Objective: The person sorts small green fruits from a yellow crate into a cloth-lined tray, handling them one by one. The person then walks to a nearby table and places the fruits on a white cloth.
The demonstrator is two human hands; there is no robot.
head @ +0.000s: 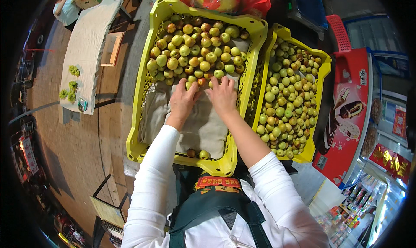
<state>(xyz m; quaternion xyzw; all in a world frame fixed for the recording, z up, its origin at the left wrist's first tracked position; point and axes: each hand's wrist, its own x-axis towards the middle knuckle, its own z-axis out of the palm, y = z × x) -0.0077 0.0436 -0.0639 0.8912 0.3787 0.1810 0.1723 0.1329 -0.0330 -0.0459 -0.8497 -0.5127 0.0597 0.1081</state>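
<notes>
A yellow plastic crate (pixel 136 127) stands before me, lined with pale cloth (pixel 204 131). Green and russet jujubes (pixel 183 50) are heaped in its far half, while two jujubes (pixel 204 154) lie by the near edge. My left hand (pixel 183 100) reaches to the front of the heap, fingers spread and touching fruit, with a green jujube (pixel 188 85) between thumb and fingers. Beside it, my right hand (pixel 224 98) is palm down, fingers apart, its tips at another green jujube (pixel 218 74). Some fruit under the fingertips is hidden.
At the right, a second yellow crate (pixel 307 152) holds many jujubes. Red plastic bags (pixel 256 2) sit beyond the first crate. A cloth-covered table (pixel 89 36) with green grapes (pixel 74 70) stands left, with a person (pixel 67 10) near its far end. A red freezer (pixel 347 118) stands far right.
</notes>
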